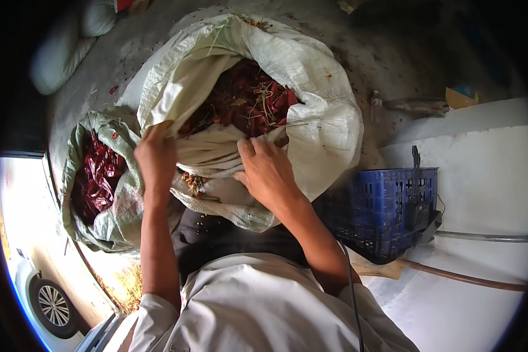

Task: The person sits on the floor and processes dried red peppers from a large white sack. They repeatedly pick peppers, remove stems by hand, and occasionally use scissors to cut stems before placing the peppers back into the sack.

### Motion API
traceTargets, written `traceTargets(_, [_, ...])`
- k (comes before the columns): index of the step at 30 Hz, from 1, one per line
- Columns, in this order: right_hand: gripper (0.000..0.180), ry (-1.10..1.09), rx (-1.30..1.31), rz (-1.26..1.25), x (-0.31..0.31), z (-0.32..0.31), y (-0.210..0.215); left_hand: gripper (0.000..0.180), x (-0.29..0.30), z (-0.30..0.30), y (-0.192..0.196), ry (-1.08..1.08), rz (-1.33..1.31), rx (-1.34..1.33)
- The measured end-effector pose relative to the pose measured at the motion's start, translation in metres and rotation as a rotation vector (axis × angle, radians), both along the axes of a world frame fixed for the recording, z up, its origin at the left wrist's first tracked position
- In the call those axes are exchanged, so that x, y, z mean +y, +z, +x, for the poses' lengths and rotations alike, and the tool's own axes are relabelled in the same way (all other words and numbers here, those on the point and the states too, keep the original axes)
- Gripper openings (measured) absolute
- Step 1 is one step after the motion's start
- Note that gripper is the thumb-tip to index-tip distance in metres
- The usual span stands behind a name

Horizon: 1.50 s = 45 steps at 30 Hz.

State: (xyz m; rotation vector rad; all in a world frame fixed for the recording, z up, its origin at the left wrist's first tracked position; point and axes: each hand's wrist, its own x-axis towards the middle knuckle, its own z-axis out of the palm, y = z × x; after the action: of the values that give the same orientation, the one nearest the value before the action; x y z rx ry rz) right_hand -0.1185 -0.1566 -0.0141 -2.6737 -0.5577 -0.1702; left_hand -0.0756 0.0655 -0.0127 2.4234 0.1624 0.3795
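A large white woven sack (331, 111) stands open in front of me, its rim rolled outward. Dried red chillies (249, 97) with pale stems and bits of straw lie inside. My left hand (156, 154) is closed on the sack's near left rim, fingers curled over the cloth and partly hidden. At the near middle, my right hand (268, 171) grips the bunched fabric, thumb and fingers bent around its folds. Between the hands the cloth is gathered in creases. A small clump of chilli stems and scraps (193, 183) rests in a fold below them.
To the left stands a smaller greenish sack (79, 138) of glossy dark-red chillies (100, 176). A blue plastic crate (387, 193) sits at right by a white wall (481, 158). Filled sacks (64, 56) lie far left. A clear bottle (376, 107) stands beyond the crate. A car wheel (54, 308) shows outside.
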Motion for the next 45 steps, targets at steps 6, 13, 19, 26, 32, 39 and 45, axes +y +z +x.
traceTargets(6, [0.008, 0.105, 0.003, 0.076, -0.001, 0.004, -0.018, 0.027, 0.03, 0.001, 0.007, 0.112, -0.601, -0.138])
traceTargets(13, [0.024, 0.083, 0.228, 0.763, 0.005, 0.001, 0.036, 0.038, 0.061, 0.04, 0.038, 0.048, -1.431, -0.162])
traceTargets(19, [0.027, 0.405, 0.225, 0.811, 0.07, -0.038, 0.089, 0.046, 0.092, 0.026, 0.112, 0.196, -1.244, -0.254])
traceTargets(26, [0.016, 0.452, -0.031, 0.43, 0.09, -0.077, 0.053, 0.037, 0.092, 0.01, 0.07, 0.191, -0.972, -0.249])
traceTargets(32, [0.055, 0.391, 0.053, 0.371, 0.049, -0.059, 0.042, 0.034, 0.094, 0.024, 0.057, 0.23, -1.108, -0.377])
traceTargets(39, [0.07, -0.137, -0.275, -0.111, -0.06, -0.018, 0.026, 0.04, 0.113, 0.01, 0.044, 0.261, -1.114, -0.363])
traceTargets(45, [0.03, -0.186, 0.174, 0.11, -0.104, 0.042, 0.006, 0.037, 0.143, 0.016, 0.027, 0.312, -1.114, -0.407])
